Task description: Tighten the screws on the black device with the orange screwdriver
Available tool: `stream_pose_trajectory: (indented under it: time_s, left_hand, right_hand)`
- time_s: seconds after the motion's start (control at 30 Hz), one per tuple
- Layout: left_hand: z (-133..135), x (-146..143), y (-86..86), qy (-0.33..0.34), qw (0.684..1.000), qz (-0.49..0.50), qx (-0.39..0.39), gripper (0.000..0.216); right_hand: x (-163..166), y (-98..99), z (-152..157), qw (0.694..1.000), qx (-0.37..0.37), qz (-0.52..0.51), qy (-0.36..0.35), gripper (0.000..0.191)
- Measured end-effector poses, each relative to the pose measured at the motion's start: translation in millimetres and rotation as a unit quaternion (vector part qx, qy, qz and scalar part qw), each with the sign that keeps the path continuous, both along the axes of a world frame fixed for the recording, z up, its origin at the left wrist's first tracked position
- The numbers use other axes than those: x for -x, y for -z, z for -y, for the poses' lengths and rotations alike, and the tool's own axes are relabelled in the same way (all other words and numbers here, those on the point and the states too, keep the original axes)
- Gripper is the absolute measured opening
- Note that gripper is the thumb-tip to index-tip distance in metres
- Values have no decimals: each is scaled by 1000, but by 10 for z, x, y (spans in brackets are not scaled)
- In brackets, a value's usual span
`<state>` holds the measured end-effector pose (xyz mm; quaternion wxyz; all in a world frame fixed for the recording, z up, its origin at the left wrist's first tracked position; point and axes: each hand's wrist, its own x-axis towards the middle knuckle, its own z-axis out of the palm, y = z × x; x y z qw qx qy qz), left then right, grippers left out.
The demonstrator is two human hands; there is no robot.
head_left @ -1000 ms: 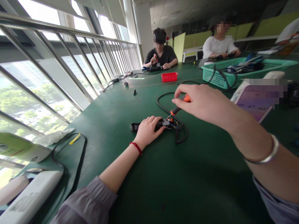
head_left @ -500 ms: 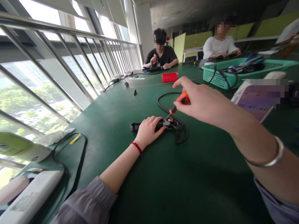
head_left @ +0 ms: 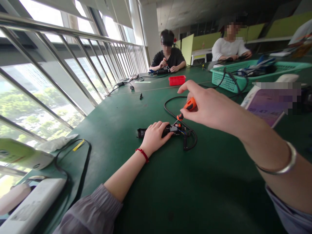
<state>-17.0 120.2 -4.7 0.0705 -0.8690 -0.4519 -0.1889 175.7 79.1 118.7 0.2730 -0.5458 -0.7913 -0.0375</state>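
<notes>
My left hand (head_left: 154, 137) lies curled over a small black device (head_left: 140, 132) on the green table (head_left: 195, 182), pinning it down. Exposed coloured wires and parts (head_left: 180, 129) show at the device's right end, where a black cable (head_left: 170, 112) loops away. My right hand (head_left: 209, 105) grips an orange-handled screwdriver (head_left: 188, 106), index finger stretched out over the handle. The screwdriver slants down to the left, its tip at the open end of the device.
A red tray (head_left: 177, 80) and a teal basket (head_left: 226, 79) of cables stand further back. Two other people work at the far end. White devices (head_left: 34, 203) and a black cable (head_left: 73, 162) lie at the near left, a railing and windows beyond. A purple-faced box (head_left: 265, 104) lies right.
My right hand has turned on the screwdriver and shifted slightly left, showing more of the orange handle. The left hand and the device have stayed still.
</notes>
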Motion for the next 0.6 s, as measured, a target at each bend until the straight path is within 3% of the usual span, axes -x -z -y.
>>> stream_pose_trajectory:
  time_s: [0.23, 0.4, 0.53, 0.6]
  left_hand:
    - [5, -7, -11, 1, 1000, -5, -2, 38]
    - [6, -3, -13, 0, 1000, 1, 0, 38]
    - [4, 5, -7, -1, 1000, -2, 0, 39]
    - [3, 7, -7, 0, 1000, -4, 0, 40]
  right_hand:
    - [52, -40, 55, 999, 30, 20, 31, 20]
    - [26, -26, 9, 999, 30, -15, 34, 19]
    - [29, 53, -92, 995, 10, -102, -10, 32]
    - [50, 100, -138, 987, 24, -153, -49, 24]
